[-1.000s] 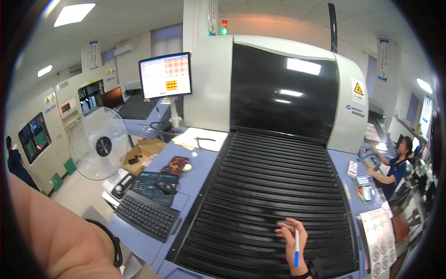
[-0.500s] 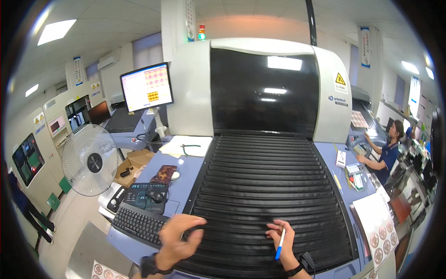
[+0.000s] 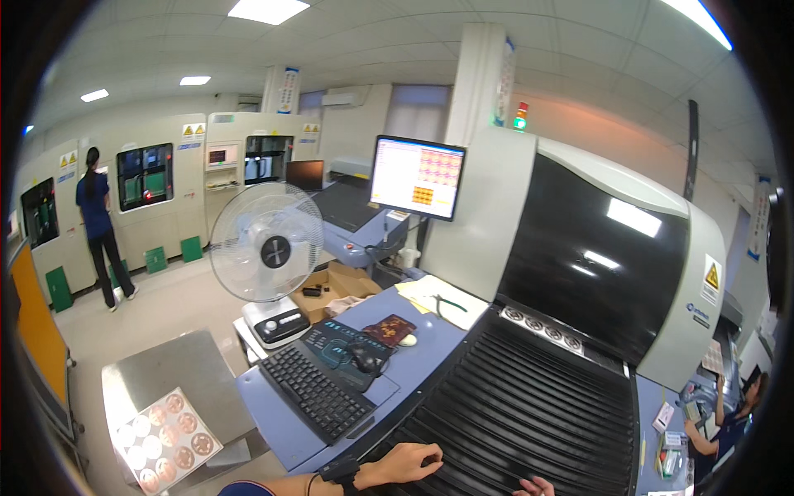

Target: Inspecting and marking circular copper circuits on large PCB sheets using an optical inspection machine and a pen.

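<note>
My left hand (image 3: 405, 464) hovers over the near left part of a black ribbed conveyor bed (image 3: 513, 405). Its fingers are loosely curved, with a gap between thumb and forefinger and nothing in them. Only the fingertips of my right hand (image 3: 536, 487) show at the bottom edge, over the same bed; the pen seen in it half a second ago is out of sight. At the far end of the bed, a panel with a row of round patterns (image 3: 542, 331) shows under the machine's dark hood (image 3: 591, 256). Another panel with round copper patterns (image 3: 169, 438) lies on a metal table (image 3: 178, 364) at the left.
Left of the bed are a keyboard (image 3: 318, 393), a mouse (image 3: 364, 357), a fan (image 3: 269, 248) and a monitor (image 3: 418, 176). Green-handled pliers (image 3: 448, 304) lie on paper. One person (image 3: 95, 215) stands far left; another (image 3: 732, 426) works at the right.
My view has swung left, bringing the metal table and its panel into sight. A panel now shows at the hood's opening. My right hand has dropped mostly out of view.
</note>
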The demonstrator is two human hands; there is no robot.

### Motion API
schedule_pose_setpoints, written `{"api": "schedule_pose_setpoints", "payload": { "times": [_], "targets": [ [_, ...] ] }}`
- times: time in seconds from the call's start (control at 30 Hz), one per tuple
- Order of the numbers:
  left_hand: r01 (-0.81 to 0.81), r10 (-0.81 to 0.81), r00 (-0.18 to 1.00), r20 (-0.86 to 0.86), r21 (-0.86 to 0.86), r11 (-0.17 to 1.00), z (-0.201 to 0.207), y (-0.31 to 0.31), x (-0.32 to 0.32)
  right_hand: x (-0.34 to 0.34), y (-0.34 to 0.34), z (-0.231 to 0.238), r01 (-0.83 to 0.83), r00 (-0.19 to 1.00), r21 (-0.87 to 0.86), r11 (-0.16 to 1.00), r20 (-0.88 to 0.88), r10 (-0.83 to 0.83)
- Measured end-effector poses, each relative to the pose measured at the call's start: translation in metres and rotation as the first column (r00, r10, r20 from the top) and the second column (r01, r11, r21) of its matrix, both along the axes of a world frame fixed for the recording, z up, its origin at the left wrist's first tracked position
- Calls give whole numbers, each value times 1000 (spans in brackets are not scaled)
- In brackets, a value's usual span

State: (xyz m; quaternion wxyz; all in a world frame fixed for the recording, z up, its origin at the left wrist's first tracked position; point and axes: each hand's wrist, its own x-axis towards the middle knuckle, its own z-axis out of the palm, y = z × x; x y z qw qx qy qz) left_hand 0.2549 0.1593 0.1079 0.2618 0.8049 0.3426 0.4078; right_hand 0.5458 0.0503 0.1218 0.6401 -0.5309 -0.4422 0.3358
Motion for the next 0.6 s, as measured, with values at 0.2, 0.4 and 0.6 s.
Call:
{"api": "schedule_pose_setpoints", "payload": {
  "times": [0.2, 0.4, 0.6],
  "targets": [
    [-176, 172, 982, 76, 51, 983, 14, 9, -8, 9, -1, 23, 142, 990, 8, 990, -3, -142],
    [-225, 223, 974, -42, -55, 973, 20, 5, -13, 22, 5, 13, 233, 964, 30, 972, 125, -235],
    [-345, 372, 892, -257, 143, 928, 5, 11, -14, 7, 4, 24, 301, 817, 144, 943, 472, -333]
  ]
}}
